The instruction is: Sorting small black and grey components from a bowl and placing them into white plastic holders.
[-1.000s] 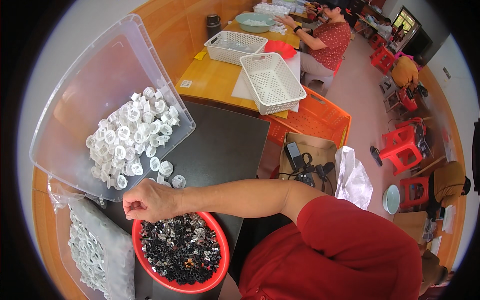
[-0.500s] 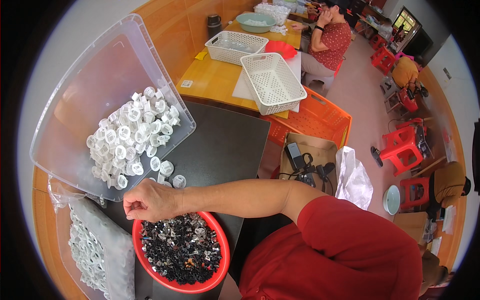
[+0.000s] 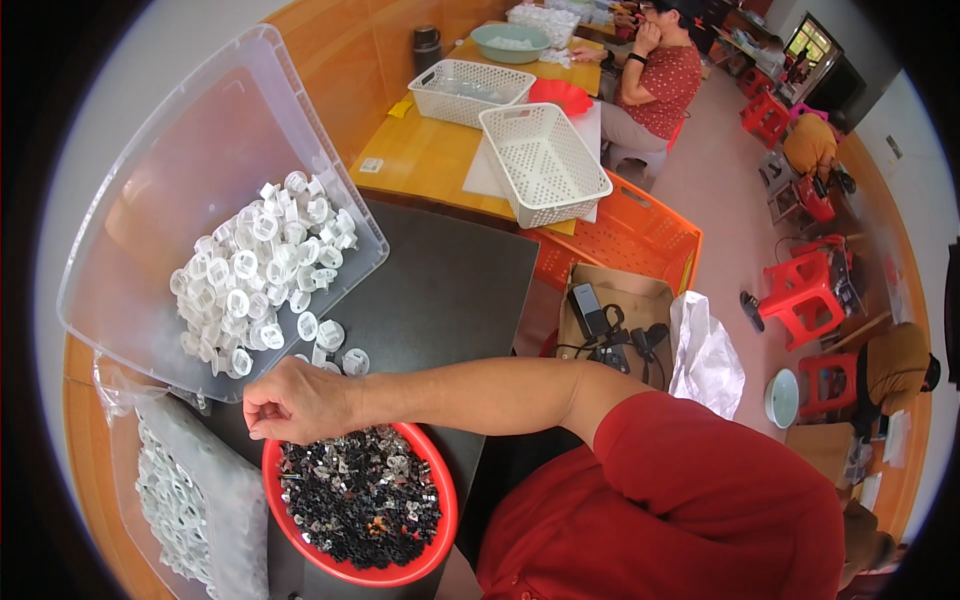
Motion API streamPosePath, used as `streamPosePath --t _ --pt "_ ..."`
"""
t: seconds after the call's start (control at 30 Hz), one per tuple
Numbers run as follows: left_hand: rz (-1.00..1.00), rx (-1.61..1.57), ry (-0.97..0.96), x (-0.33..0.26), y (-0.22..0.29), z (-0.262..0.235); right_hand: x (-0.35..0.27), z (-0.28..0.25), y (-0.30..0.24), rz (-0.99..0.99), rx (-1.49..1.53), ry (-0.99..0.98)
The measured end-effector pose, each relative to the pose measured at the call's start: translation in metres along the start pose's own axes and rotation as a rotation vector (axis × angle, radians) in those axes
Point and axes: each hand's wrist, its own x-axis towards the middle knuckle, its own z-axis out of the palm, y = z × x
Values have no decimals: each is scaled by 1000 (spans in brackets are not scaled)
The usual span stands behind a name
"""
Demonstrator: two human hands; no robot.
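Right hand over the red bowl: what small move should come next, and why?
Probably lower the fingers into the small dark parts. The right hand hangs curled at the far rim of the red bowl; whether it already holds a piece cannot be told. The left hand is out of view.

I see a glossy red plastic bowl (image 3: 440, 520) of small dark matt pieces (image 3: 360, 500), a clear smooth plastic bin (image 3: 150, 200), and a matt black counter (image 3: 450, 290).
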Motion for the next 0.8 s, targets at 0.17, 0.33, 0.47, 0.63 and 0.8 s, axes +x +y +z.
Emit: streamPosePath --t 0.17,0.33,0.47,0.63,0.8 --pt "23 33 4 -1 0 -2 0 -1 -1 19 11 -13" --pt "48 65 7 -3 -1 -4 0 -1 -2 16 16 -12" --pt "71 92 10 -4 -2 -6 0 0 -1 12 15 -15" --pt "100 126 14 -5 -2 -8 0 0 1 15 11 -12" --pt "127 161 18 -7 -2 -10 0 -1 -2 30 21 -26"
